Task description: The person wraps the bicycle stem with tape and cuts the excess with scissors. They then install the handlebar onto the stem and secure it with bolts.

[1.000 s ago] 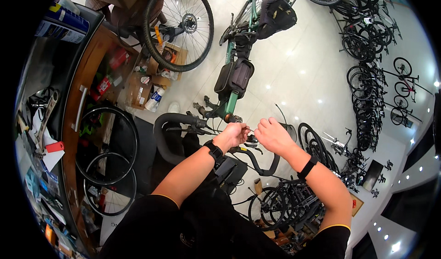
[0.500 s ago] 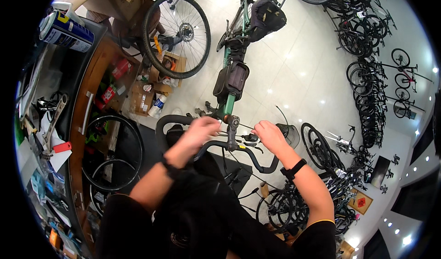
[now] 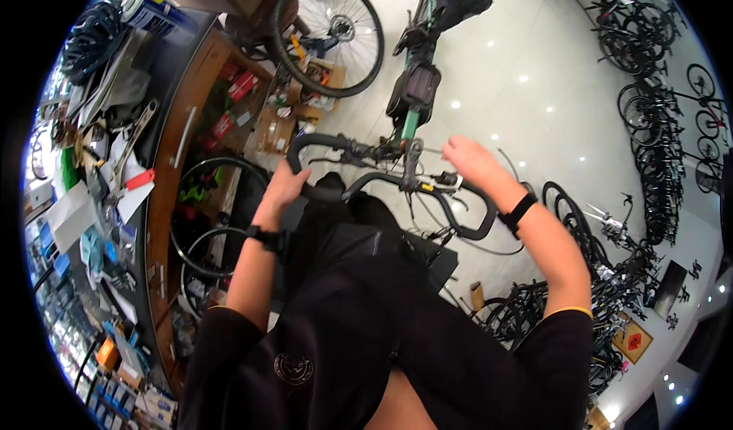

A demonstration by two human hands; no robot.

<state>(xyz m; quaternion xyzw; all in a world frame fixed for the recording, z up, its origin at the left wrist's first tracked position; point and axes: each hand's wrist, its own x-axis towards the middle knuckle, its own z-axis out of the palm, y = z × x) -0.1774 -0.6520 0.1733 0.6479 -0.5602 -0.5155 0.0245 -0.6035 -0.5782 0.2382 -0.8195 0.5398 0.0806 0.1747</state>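
Note:
A black drop handlebar [image 3: 427, 188] on a green-framed bicycle [image 3: 416, 94] crosses the middle of the view. My left hand [image 3: 286, 187] is wrapped around the left drop of the bar, near its curve. My right hand [image 3: 467, 160] hovers just above the right half of the bar, fingers loosely curled, beside a small white part and cables by the stem [image 3: 412, 159]. It grips nothing that I can see. Both wrists wear black bands.
A wooden workbench [image 3: 172, 148] cluttered with tools, papers and a spray can runs along the left. Wheels [image 3: 210, 216] lean under it, another wheel [image 3: 328, 33] stands behind. Rows of parked bicycles [image 3: 649, 86] fill the right side over a glossy white floor.
My left hand slid from the bar's centre out to the left drop and took hold. My right hand lifted off the bar. My view has moved closer over the handlebar.

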